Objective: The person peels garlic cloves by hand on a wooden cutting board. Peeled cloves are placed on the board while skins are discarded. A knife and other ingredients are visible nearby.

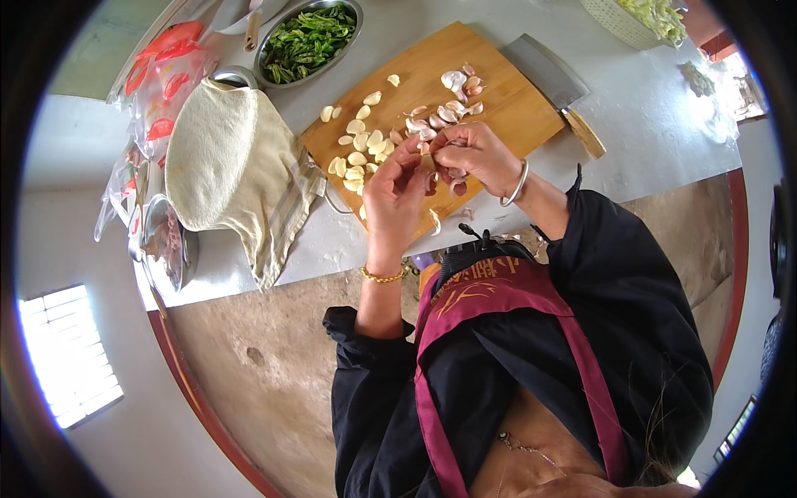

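Observation:
My left hand (396, 187) and my right hand (476, 159) meet over the near edge of a wooden cutting board (517, 103). Between the fingertips of both hands is a garlic clove (427, 160), and bits of papery skin hang below my right fingers. Left of my hands, peeled garlic cloves (356, 158) lie scattered on the board. Unpeeled garlic cloves (445, 114) are heaped just beyond my fingers, with part of a garlic bulb (454, 81) farther back. Shreds of garlic skin (435, 221) lie at the board's near edge.
A cleaver (548, 71) lies against the board's right side. Behind it on the left stands a metal bowl of cut green peppers (308, 43). A cloth (215, 155) covers something at left, near plastic bags (177, 81) and a metal bowl (187, 249). A colander (622, 25) of vegetables stands back right.

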`<state>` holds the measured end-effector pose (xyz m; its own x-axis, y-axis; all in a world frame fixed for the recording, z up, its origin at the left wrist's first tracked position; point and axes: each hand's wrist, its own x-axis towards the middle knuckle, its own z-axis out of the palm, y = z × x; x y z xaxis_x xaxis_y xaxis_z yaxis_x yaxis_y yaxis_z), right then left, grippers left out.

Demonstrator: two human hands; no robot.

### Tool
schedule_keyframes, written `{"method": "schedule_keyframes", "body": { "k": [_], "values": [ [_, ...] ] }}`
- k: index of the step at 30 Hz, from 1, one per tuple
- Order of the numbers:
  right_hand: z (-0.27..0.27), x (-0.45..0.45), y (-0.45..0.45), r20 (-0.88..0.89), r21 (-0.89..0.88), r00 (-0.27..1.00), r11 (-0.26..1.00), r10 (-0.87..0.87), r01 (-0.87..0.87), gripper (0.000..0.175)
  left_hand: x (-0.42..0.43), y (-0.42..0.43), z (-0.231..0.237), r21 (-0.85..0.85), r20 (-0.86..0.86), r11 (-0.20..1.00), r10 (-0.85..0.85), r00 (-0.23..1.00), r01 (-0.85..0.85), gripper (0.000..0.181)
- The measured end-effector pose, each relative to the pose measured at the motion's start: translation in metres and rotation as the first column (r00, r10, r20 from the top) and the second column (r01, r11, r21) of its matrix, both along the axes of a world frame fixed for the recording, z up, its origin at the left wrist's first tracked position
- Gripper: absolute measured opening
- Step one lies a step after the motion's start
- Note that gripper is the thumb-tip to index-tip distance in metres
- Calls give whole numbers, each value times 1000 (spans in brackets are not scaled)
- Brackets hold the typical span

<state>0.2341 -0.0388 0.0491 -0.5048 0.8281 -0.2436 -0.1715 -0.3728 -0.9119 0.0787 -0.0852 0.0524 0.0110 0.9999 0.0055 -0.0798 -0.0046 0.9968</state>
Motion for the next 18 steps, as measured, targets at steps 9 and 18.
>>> {"method": "schedule_keyframes", "body": {
  "k": [9,18],
  "values": [
    [-6,3,-8,-106,-157,988,983,-111,93,16,-12,-8,-18,-131,427,991,28,904,31,13],
    [-2,-3,-10,142,115,987,989,77,-93,16,-12,-12,-21,-19,93,992,127,988,-126,12]
  ]
}}
